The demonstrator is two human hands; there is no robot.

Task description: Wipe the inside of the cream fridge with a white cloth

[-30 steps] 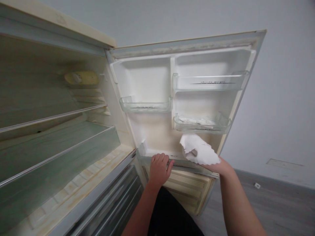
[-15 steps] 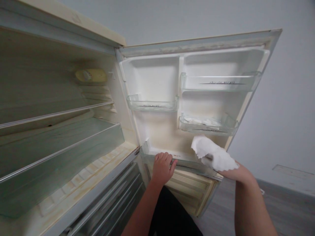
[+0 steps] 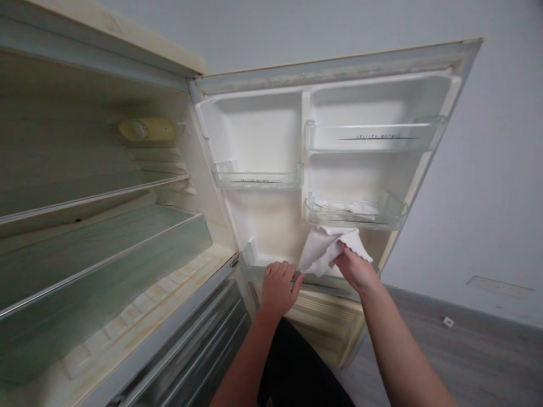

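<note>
The fridge door [image 3: 265,135] stands wide open with its inner side facing me. My left hand [image 3: 280,288] grips the front rail of the clear bottom door shelf [image 3: 250,274], fingers curled over the edge. In my right hand [image 3: 356,268] is a white cloth [image 3: 324,249], which hangs loosely above the right part of that shelf. Part of the cloth hides the door's lower lining. Just above it sits a clear door bin [image 3: 360,217] with some pale, flat things inside that I cannot make out.
On the left is the fridge interior, with a glass shelf [image 3: 97,196], a greenish drawer [image 3: 106,271] and a yellowed lamp cover [image 3: 147,129]. Two more door bins, left [image 3: 258,180] and upper right [image 3: 377,137], are above. A small white object [image 3: 447,321] lies on the floor.
My right hand has moved left with the cloth, from the door's right edge toward my left hand. The cloth now hangs differently. My left hand stays on the shelf rail.
</note>
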